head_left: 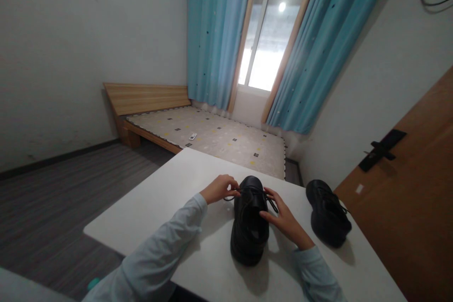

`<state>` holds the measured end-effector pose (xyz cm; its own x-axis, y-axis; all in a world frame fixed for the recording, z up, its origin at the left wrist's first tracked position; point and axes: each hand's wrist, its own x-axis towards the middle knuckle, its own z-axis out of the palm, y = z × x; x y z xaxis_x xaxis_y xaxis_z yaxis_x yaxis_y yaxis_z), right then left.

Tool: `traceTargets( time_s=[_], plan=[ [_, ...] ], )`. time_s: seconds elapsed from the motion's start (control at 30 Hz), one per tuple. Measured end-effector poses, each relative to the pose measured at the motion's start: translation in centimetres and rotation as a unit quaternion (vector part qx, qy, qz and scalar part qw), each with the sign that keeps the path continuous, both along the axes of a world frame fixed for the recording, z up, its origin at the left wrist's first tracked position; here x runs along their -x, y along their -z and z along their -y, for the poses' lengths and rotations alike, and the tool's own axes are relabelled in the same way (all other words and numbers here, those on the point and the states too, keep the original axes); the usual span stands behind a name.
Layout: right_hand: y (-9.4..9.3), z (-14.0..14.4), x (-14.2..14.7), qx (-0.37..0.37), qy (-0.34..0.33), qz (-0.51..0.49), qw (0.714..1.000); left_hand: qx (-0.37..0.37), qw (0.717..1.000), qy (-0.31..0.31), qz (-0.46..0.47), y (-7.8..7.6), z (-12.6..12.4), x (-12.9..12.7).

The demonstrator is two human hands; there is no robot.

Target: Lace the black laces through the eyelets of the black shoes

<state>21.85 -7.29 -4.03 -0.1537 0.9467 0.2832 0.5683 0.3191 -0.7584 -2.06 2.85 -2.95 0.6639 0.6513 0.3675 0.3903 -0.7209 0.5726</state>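
**A:** State the position of the near shoe [249, 226].

**B:** It stands upright on the white table [170, 217], at the middle of the near half, toe pointing away from the person. The heel is closest to the camera.

**A:** Left hand [220, 188]: contact and grip?

**B:** It sits at the left side of the shoe's front, fingers curled narrow. They pinch one end of the black lace [231, 195], which runs from the fingers across to the top of the shoe.

**A:** Right hand [285, 219]: contact and grip?

**B:** It lies against the right side of the shoe. The thumb and forefinger are drawn close together at the other lace end [272, 205], near the eyelets. Whether the fingers actually clamp that end is too small to tell; the hand touches the shoe's upper.

**A:** Sleeves?

**B:** Both forearms wear pale blue sleeves [166, 250], entering from the lower edge.

**A:** Other items on the table?

**B:** A second black shoe [327, 214] stands to the right, well apart from the first, near the table's right edge.

**A:** Surroundings?

**B:** A wooden door [414, 198] with a dark handle [382, 149] is on the right. Beyond the table is a low wooden bed [212, 132] with a patterned mattress. Behind it, a window [269, 33] is flanked by blue curtains [215, 33]. The floor [53, 203] is dark grey.
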Motion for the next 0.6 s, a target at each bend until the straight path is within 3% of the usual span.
traceTargets(
  time_s=[0.13, 0.6],
  plan=[
    [-0.18, 0.10, 0.08, 0.006, -0.003, 0.001, 1.000, -0.008, 1.000, 0.006, -0.017, 0.20, -0.02, -0.09],
    [-0.08, 0.16, 0.08, 0.003, 0.002, -0.002, 1.000, 0.047, 0.994, -0.075, 0.060, -0.32, 0.52, -0.11]
  ],
)
